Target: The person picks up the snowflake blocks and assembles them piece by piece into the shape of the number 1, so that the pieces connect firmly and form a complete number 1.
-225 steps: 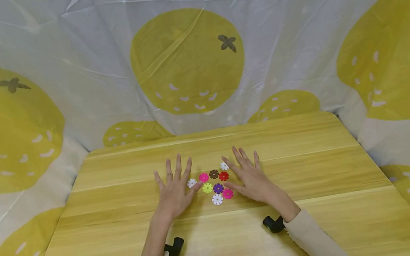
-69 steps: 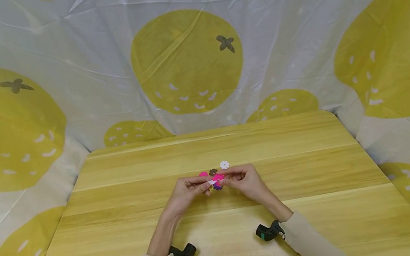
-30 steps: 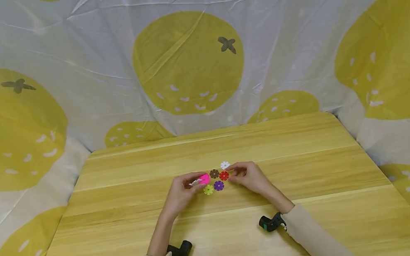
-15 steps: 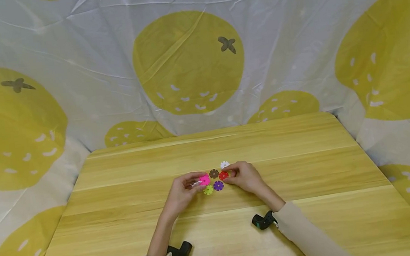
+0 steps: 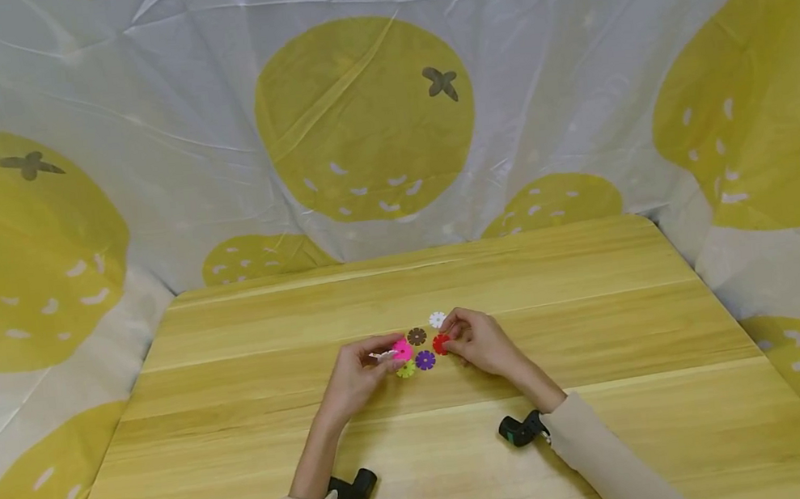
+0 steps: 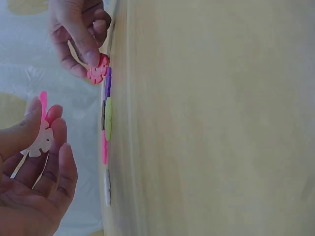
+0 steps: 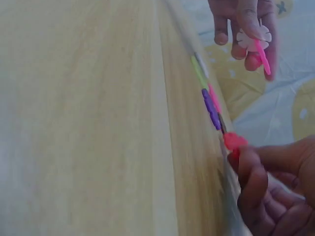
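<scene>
Between thumb and fingers, my left hand [image 5: 351, 378] holds a pink notched disc [image 5: 402, 351] joined at an angle to a white notched disc [image 6: 41, 142], both raised off the table. My right hand [image 5: 486, 344] pinches a red notched disc [image 5: 441, 344] at its edge; in the left wrist view it is tilted up from the table. Flat between the hands lie a brown disc [image 5: 416, 336], a purple disc [image 5: 425, 360] and a yellow-green disc [image 5: 406, 370]. Just beyond my right fingertips is another white disc [image 5: 437, 320].
In the left wrist view, a second pink disc [image 6: 104, 148] and a white disc [image 6: 108, 189] lie on the table. The wooden table [image 5: 422, 458] ends at a hanging cloth [image 5: 544, 88] with yellow fruit prints. Black wrist cameras, such as the left one [image 5: 355, 488], hang below the forearms.
Both hands were spread flat beside the discs at first. A white and a pink disc were taken up and joined, staying in the left hand. The right hand then reached the red disc and lifted it.
</scene>
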Demonstrator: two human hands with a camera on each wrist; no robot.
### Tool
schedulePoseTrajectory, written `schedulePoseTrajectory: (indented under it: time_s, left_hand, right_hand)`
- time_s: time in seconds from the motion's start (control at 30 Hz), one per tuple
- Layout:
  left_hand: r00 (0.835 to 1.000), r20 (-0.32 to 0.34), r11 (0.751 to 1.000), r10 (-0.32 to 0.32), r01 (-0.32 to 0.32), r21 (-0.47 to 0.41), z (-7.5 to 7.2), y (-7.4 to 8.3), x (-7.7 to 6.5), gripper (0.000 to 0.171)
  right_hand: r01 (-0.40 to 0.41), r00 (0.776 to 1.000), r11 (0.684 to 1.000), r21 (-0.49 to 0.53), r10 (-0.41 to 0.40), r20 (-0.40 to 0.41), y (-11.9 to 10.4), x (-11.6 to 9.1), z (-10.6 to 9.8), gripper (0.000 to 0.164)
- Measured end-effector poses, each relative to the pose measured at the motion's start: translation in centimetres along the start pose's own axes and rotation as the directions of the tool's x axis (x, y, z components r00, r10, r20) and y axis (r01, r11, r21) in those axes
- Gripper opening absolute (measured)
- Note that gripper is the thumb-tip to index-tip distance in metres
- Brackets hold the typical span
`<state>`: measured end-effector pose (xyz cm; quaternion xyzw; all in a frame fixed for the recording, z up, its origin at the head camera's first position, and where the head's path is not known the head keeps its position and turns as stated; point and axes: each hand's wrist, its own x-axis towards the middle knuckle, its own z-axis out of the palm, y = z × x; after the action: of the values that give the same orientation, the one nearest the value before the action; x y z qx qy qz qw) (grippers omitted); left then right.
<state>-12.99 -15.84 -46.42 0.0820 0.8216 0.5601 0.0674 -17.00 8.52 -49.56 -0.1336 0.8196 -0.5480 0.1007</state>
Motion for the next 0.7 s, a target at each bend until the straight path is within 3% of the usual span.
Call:
schedulePoseTrajectory:
  time_s: [0.2,0.4,0.7]
  left_hand:
    - [1.000,0.017,1.000,-0.025,0.025,0.009,-0.05,0.19,0.03,0.033]
    - [0.999,0.046,1.000,-0.016,0.017,-0.020,0.06,0.41,-0.03,0.032]
    - [1.000,0.027,1.000,-0.013,0.014,-0.019,0.13,0.71,0.06,0.028]
  right_hand:
    - [0.067,0.995,0.980,0.188,-0.080,0.067,-0.12,-0.38,-0.26,0.027]
    - [0.117,0.991,0.962,0.249,-0.129,0.033,-0.62,-0.85,-0.04,0.021]
    - [0.134,0.990,0.937,0.323,-0.140,-0.004,-0.64,-0.94,0.20,0.019]
